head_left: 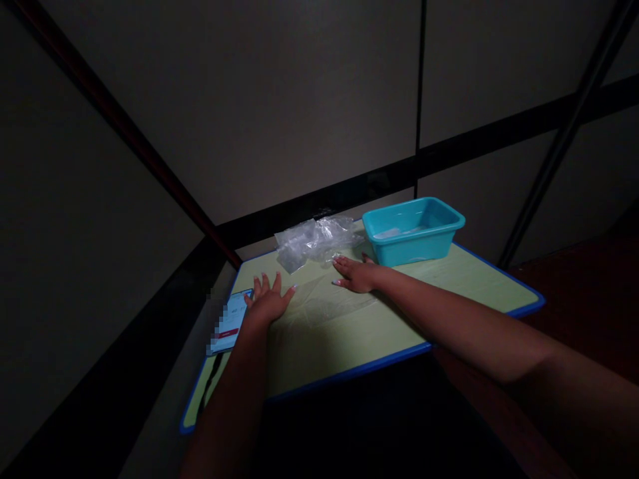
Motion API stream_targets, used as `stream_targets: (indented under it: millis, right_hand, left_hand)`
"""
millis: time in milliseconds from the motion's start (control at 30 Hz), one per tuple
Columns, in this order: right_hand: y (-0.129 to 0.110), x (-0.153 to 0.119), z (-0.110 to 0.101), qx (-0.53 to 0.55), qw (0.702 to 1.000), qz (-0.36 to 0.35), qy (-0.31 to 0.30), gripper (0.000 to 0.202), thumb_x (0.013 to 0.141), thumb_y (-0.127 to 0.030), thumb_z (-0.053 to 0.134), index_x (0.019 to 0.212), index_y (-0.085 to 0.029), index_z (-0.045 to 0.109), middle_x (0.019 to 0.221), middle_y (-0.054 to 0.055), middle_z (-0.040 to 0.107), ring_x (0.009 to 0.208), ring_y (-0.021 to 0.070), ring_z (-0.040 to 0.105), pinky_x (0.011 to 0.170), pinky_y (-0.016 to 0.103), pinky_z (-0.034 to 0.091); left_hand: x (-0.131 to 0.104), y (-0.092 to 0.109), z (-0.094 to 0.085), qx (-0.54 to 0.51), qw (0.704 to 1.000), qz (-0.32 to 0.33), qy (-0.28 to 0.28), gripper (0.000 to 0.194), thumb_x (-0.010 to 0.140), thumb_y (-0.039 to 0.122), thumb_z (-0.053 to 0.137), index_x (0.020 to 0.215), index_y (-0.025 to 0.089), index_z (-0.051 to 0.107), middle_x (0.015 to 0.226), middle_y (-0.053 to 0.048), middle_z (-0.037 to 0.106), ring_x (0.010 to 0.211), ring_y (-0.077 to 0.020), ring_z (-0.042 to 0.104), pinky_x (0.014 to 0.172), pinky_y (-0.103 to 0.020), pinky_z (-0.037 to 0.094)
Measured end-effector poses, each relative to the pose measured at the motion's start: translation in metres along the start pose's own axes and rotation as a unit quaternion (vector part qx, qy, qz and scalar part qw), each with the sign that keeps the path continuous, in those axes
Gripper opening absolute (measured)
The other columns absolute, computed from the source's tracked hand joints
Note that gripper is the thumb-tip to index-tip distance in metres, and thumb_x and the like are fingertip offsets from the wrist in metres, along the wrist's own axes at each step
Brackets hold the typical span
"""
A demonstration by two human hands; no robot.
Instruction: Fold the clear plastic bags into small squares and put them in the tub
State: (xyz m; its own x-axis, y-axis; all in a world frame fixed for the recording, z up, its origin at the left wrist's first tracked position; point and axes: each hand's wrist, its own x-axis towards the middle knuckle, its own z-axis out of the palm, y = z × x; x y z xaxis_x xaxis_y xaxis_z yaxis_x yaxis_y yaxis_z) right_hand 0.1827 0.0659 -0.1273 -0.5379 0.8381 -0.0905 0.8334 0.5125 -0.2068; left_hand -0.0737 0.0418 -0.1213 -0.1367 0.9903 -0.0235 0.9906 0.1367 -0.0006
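Note:
A clear plastic bag (332,303) lies flat on the pale yellow-green table (319,366), its outline faint. My left hand (268,303) rests at the bag's left side with fingers spread, holding nothing. On the right, my right hand (357,274) is laid flat at the bag's upper right, fingers stretched out and palm down. Just beyond it is a crumpled heap of clear plastic bags (317,239). A turquoise plastic basin (414,249) stands close behind my right hand, with something pale inside that I cannot make out.
Left of my left hand lies a phone or tablet with a lit screen (232,322), partly blurred out. A black strap (210,380) is near the left table edge. Blue edging (349,366) borders the table, and a panelled wall (299,120) rises behind it.

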Motion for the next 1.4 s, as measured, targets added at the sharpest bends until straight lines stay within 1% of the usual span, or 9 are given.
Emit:
stream_targets:
  millis: [100,233,433,567,667,767,867,1133,1400]
  right_hand:
    - [0.001,0.001,0.001,-0.002,1.0,-0.005,0.004,0.065,0.091,-0.051,0.026,0.146,-0.02,0.014,0.151,0.01,0.008,0.138,0.0265,0.007,0.103,0.063,0.006]
    - [0.002,0.001,0.002,-0.003,1.0,-0.005,0.006,0.065,0.091,-0.052,0.024,0.146,-0.02,0.014,0.151,0.009,0.007,0.138,0.0259,0.007,0.104,0.062,0.006]
    - [-0.002,-0.002,-0.001,0.005,1.0,0.003,0.025,0.065,0.091,-0.052,0.021,0.146,-0.019,0.014,0.151,0.009,0.009,0.138,0.0247,0.008,0.106,0.059,0.007]
    - [-0.007,-0.006,-0.006,0.022,0.999,0.017,0.041,0.061,0.092,-0.047,0.019,0.146,-0.018,0.014,0.151,0.008,0.011,0.138,0.0235,0.009,0.107,0.058,0.009]
    - [-0.009,-0.008,-0.008,0.028,0.997,0.009,0.065,0.06,0.093,-0.044,0.02,0.146,-0.017,0.015,0.151,0.007,0.013,0.138,0.0232,0.01,0.107,0.058,0.01]
    - [-0.011,-0.011,-0.01,0.02,0.995,-0.007,0.095,0.059,0.093,-0.042,0.022,0.146,-0.016,0.017,0.15,0.008,0.016,0.138,0.0237,0.011,0.107,0.058,0.011]
    - [-0.011,-0.012,-0.01,0.018,0.993,-0.013,0.115,0.057,0.094,-0.042,0.022,0.145,-0.018,0.019,0.15,0.007,0.017,0.138,0.0245,0.012,0.107,0.057,0.012]
    - [-0.007,-0.01,-0.007,0.004,0.993,-0.016,0.113,0.058,0.093,-0.043,0.023,0.145,-0.018,0.02,0.15,0.007,0.017,0.138,0.0255,0.012,0.108,0.055,0.013]
    - [-0.008,-0.012,-0.009,-0.017,0.995,-0.015,0.098,0.057,0.093,-0.041,0.023,0.145,-0.017,0.02,0.15,0.007,0.016,0.138,0.0255,0.011,0.107,0.057,0.013]
  left_hand:
    - [-0.001,0.002,0.0,0.001,1.0,0.0,-0.013,0.075,0.083,0.066,0.028,0.146,0.029,0.013,0.153,-0.011,0.0,0.138,-0.0332,-0.007,0.101,-0.066,0.009]
    - [-0.004,0.001,-0.007,-0.031,0.997,0.021,0.066,0.074,0.085,0.061,0.031,0.146,0.026,0.01,0.152,-0.015,0.0,0.138,-0.033,-0.005,0.1,-0.066,0.012]
    - [-0.015,0.016,-0.014,-0.114,0.96,0.255,0.027,0.061,0.087,0.049,0.036,0.134,0.012,0.043,0.142,-0.012,0.039,0.133,-0.0223,0.031,0.109,-0.036,0.023]
    - [-0.023,0.027,-0.01,-0.107,0.936,0.334,-0.034,0.059,0.085,0.049,0.039,0.132,0.013,0.045,0.146,-0.012,0.032,0.137,-0.0236,0.021,0.109,-0.041,0.021]
    - [-0.028,0.03,-0.015,-0.108,0.928,0.356,-0.014,0.044,0.085,0.042,0.041,0.118,0.017,0.055,0.138,-0.011,0.044,0.132,-0.0268,0.031,0.103,-0.044,0.028]
    - [-0.031,0.028,-0.028,-0.158,0.918,0.36,0.051,0.025,0.083,0.036,0.042,0.088,0.018,0.06,0.1,-0.008,0.063,0.101,-0.0222,0.054,0.087,-0.036,0.041]
    - [-0.03,0.025,-0.037,-0.191,0.921,0.332,0.072,0.019,0.081,0.034,0.044,0.073,0.02,0.054,0.076,-0.002,0.056,0.076,-0.0175,0.054,0.068,-0.029,0.042]
    - [-0.025,0.026,-0.029,-0.171,0.951,0.246,0.072,0.018,0.079,0.035,0.047,0.067,0.021,0.045,0.068,0.0,0.051,0.068,-0.0164,0.049,0.058,-0.026,0.035]
    - [-0.015,0.022,-0.015,-0.063,0.965,0.25,0.036,0.028,0.08,0.045,0.049,0.066,0.021,0.047,0.074,-0.004,0.053,0.075,-0.02,0.051,0.064,-0.03,0.037]
